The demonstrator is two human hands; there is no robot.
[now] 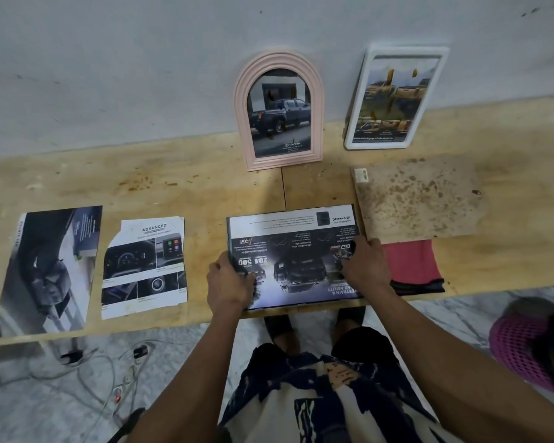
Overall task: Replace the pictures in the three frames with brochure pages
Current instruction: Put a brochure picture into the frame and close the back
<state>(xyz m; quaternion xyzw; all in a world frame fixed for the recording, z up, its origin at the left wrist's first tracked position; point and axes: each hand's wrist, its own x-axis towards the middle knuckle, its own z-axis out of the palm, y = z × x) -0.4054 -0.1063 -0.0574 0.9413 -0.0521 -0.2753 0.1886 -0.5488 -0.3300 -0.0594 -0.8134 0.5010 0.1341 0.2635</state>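
Observation:
A dark-edged rectangular frame lies flat at the table's front edge with a brochure page of a dark vehicle on it. My left hand grips its left edge. My right hand rests on the page near the right edge, fingers curled down on it. A pink arched frame with a truck page leans on the wall. A white rectangular frame with a yellow-truck page leans to its right. Two loose brochure pages lie at left: a torn one and a dark one.
A stained brown backing board lies right of the flat frame, over a pink cloth. The wooden table stands against a grey wall. Cables run on the floor at lower left. A pink mesh object sits at lower right.

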